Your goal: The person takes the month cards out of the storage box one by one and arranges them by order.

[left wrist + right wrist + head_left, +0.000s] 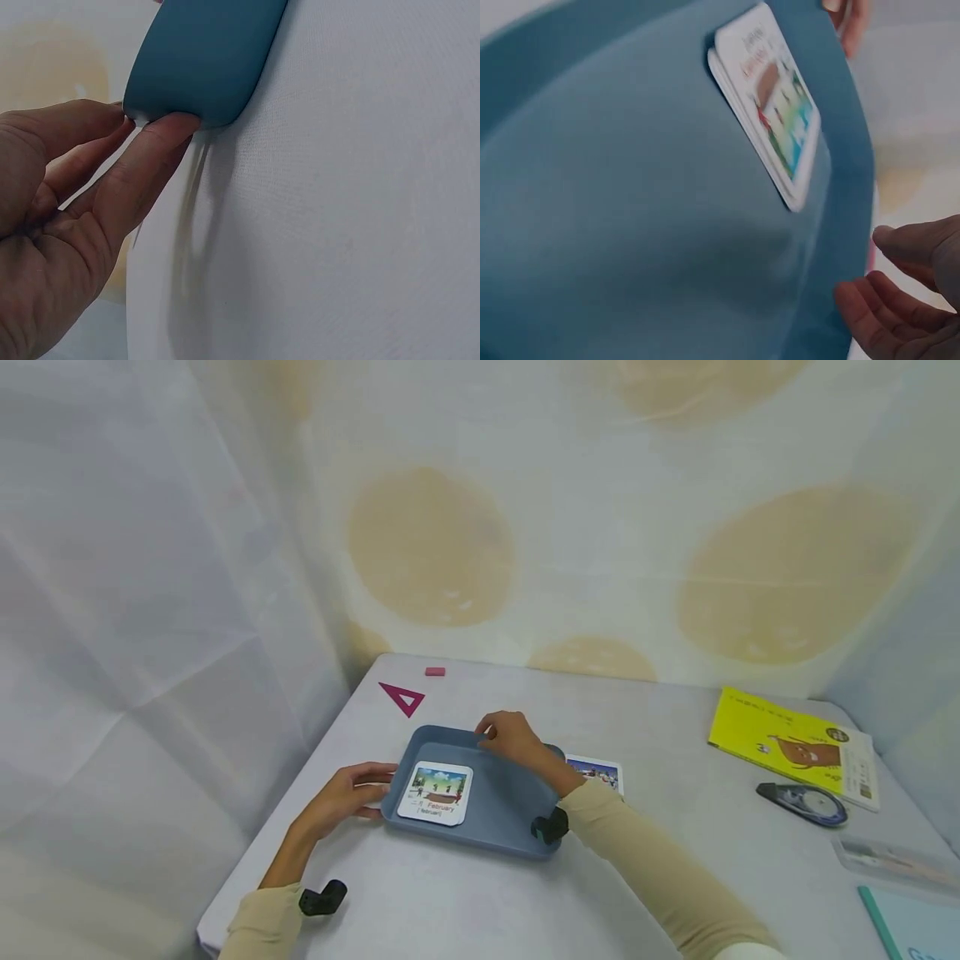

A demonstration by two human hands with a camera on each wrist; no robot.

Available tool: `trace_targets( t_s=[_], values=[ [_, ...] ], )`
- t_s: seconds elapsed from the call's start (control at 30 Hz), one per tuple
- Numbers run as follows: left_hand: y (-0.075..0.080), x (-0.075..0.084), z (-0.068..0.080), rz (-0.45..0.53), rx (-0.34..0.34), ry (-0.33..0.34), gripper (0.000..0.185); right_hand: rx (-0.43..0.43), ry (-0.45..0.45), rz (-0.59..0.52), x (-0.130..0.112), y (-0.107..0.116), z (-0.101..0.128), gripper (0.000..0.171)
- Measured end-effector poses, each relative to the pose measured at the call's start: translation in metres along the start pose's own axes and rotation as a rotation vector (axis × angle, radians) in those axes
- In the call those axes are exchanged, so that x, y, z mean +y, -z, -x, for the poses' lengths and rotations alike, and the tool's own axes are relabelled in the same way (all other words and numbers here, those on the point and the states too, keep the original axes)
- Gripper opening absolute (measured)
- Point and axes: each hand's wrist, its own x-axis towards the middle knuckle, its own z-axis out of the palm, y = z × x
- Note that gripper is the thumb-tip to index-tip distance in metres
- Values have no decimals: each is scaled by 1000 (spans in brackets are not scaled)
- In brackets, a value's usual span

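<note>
**Q:** Head view, largest item first: what occupies the scene?

**A:** A grey-white table (675, 877) set against a cream curtain with tan discs (431, 547). On it, left of centre, lies a blue rectangular tray (506, 806). A yellow picture book (795, 745) lies far right, with a tape dispenser (802, 802) just in front of it.

**Q:** What does the tray hold?

**A:** A small stack of picture cards (437, 793) lies flat in its left end; the top card reads "February". Another card (596, 771) lies on the table just beyond the tray's right end.

**Q:** How do the hands stand?

**A:** The left hand (348, 795) rests at the tray's left short wall; in the left wrist view its fingers (146, 161) are extended and relaxed, the tips pressed against the tray's corner, gripping nothing. The right hand (512, 737) is at the far rim, fingers curled over the edge; in the right wrist view the fingertips (866, 315) sit just beside the rim, and a firm grasp cannot be told.

**Q:** Smallest items?

**A:** A magenta set square (403, 697) and a pink eraser (435, 672) near the far left corner, well apart from the tray.
</note>
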Motion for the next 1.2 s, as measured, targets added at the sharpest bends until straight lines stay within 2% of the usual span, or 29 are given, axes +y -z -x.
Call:
trace_targets(
  t_s=[0.2,0.3,0.4,0.63,0.83,0.9,1.03,1.13,1.2],
  values=[
    [-1,-2,0,14,0,-6,41,-127,-34,23,-9,-26,-2,28],
    [-1,-2,-1,8,6,-3,41,-161,-27,33,-14,-32,-1,35],
    [0,-1,-1,5,11,4,41,-157,-8,47,-17,-36,0,34],
    [0,0,0,8,-7,0,43,-123,21,88,-17,-42,1,14],
    [-2,3,1,40,-31,-23,45,-101,-11,79,-17,-39,2,10],
    [-3,3,1,47,-30,-22,44,-90,-32,54,-17,-36,2,10],
    [-2,2,-2,39,-22,-16,44,-98,-100,-102,-15,-28,2,9],
    [-2,2,-2,30,-12,-1,43,-123,-152,-229,-14,-15,3,11],
    [-1,2,-1,25,-3,8,42,-123,-164,-260,-13,-4,4,13]
  ],
)
